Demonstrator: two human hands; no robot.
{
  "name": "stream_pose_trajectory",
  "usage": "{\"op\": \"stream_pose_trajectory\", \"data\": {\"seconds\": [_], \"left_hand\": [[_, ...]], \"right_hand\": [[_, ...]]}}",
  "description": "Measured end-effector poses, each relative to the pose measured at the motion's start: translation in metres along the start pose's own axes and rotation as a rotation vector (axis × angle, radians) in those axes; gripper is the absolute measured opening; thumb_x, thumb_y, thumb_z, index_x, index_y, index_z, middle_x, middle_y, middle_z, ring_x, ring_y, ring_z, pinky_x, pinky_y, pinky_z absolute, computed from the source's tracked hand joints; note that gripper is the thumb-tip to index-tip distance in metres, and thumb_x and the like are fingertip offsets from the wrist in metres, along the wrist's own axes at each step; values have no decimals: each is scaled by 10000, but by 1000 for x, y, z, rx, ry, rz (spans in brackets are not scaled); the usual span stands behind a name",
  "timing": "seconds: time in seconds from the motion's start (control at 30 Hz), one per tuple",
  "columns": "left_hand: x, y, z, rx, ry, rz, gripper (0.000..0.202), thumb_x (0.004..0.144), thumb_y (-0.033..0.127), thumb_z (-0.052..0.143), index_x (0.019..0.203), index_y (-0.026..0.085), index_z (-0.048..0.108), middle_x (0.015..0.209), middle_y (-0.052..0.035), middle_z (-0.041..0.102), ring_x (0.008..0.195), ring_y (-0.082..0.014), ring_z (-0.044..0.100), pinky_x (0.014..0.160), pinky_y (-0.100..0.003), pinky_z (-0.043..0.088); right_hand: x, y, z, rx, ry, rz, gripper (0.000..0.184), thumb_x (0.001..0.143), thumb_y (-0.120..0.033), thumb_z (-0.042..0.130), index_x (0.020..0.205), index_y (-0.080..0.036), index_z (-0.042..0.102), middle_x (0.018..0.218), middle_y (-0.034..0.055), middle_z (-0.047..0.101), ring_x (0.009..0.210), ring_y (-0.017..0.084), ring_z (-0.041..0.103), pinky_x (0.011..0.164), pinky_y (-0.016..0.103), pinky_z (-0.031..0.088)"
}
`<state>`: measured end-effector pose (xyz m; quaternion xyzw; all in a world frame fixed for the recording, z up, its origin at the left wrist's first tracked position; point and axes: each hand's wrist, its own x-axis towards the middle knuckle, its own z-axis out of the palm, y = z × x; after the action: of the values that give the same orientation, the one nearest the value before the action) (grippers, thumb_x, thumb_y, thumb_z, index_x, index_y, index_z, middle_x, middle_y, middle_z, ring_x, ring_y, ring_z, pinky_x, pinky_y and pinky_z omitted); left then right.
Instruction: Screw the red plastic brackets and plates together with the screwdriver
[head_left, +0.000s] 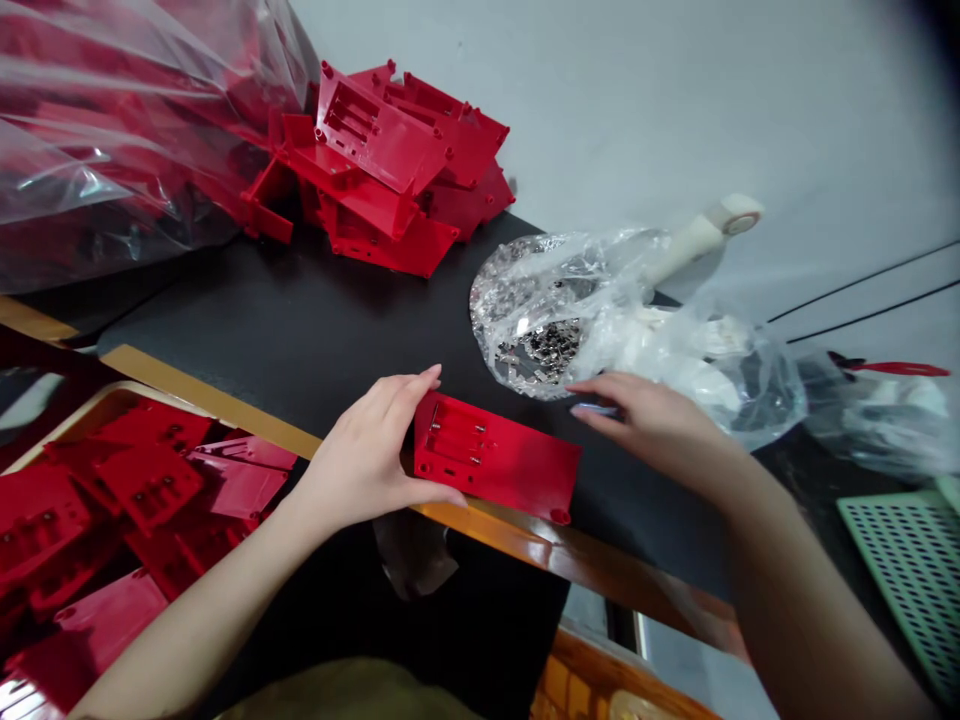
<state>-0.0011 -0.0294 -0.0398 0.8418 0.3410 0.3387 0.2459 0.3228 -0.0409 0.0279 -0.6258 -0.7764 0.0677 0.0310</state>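
Observation:
My left hand [371, 452] grips the left end of a flat red plastic housing [501, 460] that lies on the black table mat near the front edge; small metal springs sit in its battery slots. My right hand [651, 420] hovers just right of the housing, fingers together and pointing left, beside a clear plastic bag [555, 300] that holds small shiny metal pieces. Whether those fingers pinch anything is too small to make out.
A pile of red plastic housings [390, 165] lies at the back of the mat, next to a big clear bag of red parts [112, 130]. A tray of more red parts [112, 510] sits at lower left. Bagged white parts [720, 350] and a green perforated tray [907, 560] are on the right.

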Motion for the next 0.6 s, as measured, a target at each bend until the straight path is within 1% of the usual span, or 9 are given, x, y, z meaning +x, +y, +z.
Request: {"op": "stream_pose_trajectory", "data": {"seconds": [0.07,0.17,0.23,0.27,0.33,0.4,0.47,0.53,0.6], "left_hand": [[-2,1,1,15,-9,40,1111,643,718,731,1505,237,222,1322,-147,569,1191,-334,559,1010,-510,481],[-4,4,2,63,-16,101,1138,617,770,700,1499,218,236,1256,-151,598,1143,-337,584,997,-517,485],[-6,7,1,103,-27,113,1153,613,797,675,1496,201,236,1274,-171,581,1166,-351,573,1011,-529,473],[-7,8,0,118,-38,105,1156,615,804,666,1496,195,231,1305,-184,560,1193,-358,558,1021,-533,467],[-9,10,-2,137,-62,77,1153,624,806,660,1495,190,223,1370,-203,511,1246,-368,525,1036,-537,457],[-11,10,-5,134,-85,49,1117,645,787,666,1489,197,233,1397,-203,490,1264,-366,515,1039,-531,459],[-12,9,-6,119,-105,32,1057,672,754,679,1477,212,261,1380,-188,507,1246,-354,535,1033,-518,468],[-11,6,-6,108,-118,16,1008,685,723,697,1463,225,292,1357,-170,521,1225,-343,554,1020,-500,481],[-11,5,-5,110,-117,7,981,688,702,709,1452,229,315,1338,-159,529,1208,-337,565,1006,-486,493]], "right_hand": [[-12,11,18,-8,-16,-23,279,848,-289,545,1072,-207,690,1050,88,708,873,232,683,767,367,552],[-20,18,35,-34,35,5,308,850,-243,476,1069,-177,681,1043,118,690,889,251,680,793,392,549],[-22,23,36,-54,72,40,326,826,-266,500,1082,-156,671,1071,138,671,945,279,668,814,408,543],[-23,27,34,-59,77,53,340,805,-278,525,1087,-151,665,1084,140,666,934,279,668,801,403,547],[-26,38,29,-62,62,66,359,774,-269,541,1090,-152,662,1057,125,678,827,248,675,731,379,558],[-31,52,27,-66,25,52,354,762,-223,510,1070,-172,676,1012,99,702,757,221,676,686,358,558],[-36,64,27,-77,7,27,367,771,-196,476,1071,-191,687,1035,96,711,817,237,690,711,369,560],[-44,71,28,-87,12,3,351,807,-218,458,1066,-205,694,1067,106,710,884,266,694,730,399,562],[-55,73,27,-80,27,-29,330,859,-257,438,1056,-217,700,1069,108,713,930,276,693,772,423,567]]}}
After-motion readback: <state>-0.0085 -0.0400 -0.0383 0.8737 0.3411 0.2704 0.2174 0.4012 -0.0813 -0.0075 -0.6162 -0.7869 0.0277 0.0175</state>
